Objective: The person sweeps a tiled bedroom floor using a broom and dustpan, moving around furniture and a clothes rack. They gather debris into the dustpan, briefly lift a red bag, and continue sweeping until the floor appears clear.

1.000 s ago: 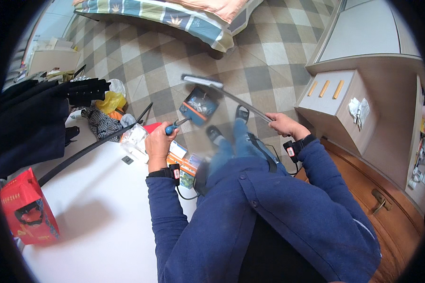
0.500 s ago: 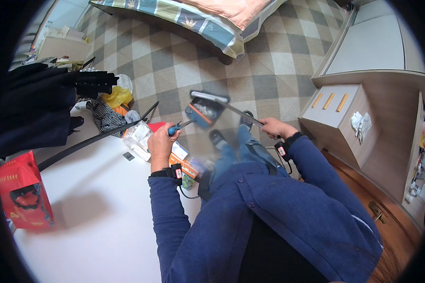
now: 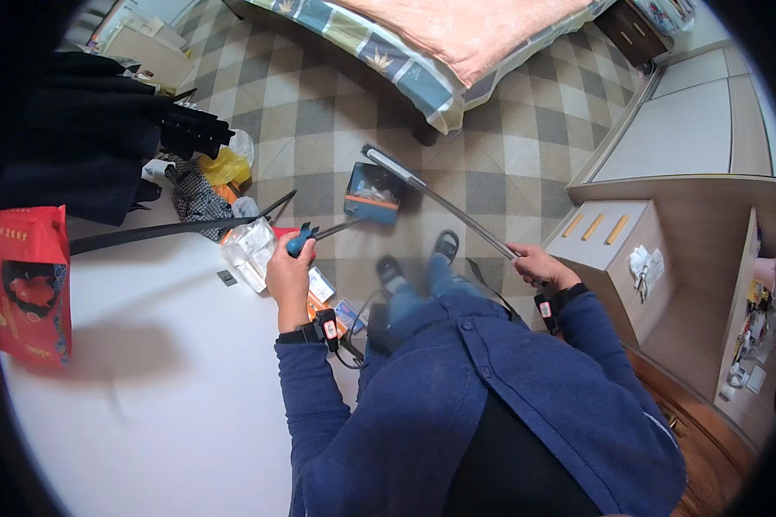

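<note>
My left hand is closed round the blue grip of a long-handled dustpan. The dustpan's blue and black scoop, with an orange stripe, holds some pale debris and rests over the checkered floor ahead of my feet. In my right hand is the grey metal handle of a broom. Its narrow head lies slantwise at the far right edge of the scoop; I cannot tell whether they touch. My fingers wrap both handles.
A white tabletop at left carries a red bag and packages. Dark clothes hang beyond it. A bed stands ahead; at right is a cabinet with drawers. Slippered feet stand below the scoop.
The broom head has swung from lying across the scoop to a slant at its far right edge. My right hand has moved right and nearer to me. The dustpan has turned slightly.
</note>
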